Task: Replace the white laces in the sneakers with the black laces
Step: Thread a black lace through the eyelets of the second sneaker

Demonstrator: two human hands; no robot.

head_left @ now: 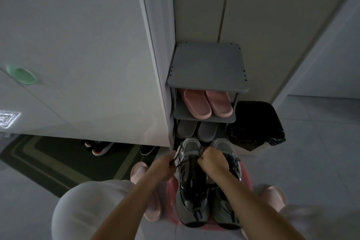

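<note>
Grey shoe rack (208, 64), three tiers visible, standing in a corner between a white cabinet (87, 45) and pale wall panels; top tier bare.
Pink slippers (207, 104), one pair, side by side on the second tier.
Grey slippers (196, 131), one pair, on the tier below.
Bin with black liner (255, 126), on the floor just beside the rack's right side.
Green oval pull (22, 74), set into the cabinet front at far left.
Dark green mat with pale border stripes (54, 160), on the floor under the cabinet's edge.
Dark shoes with red soles (99, 148), on the mat, partly hidden by the cabinet.
Pink stool (172, 193), low centre.
Pale tiled floor (315, 161).
</note>
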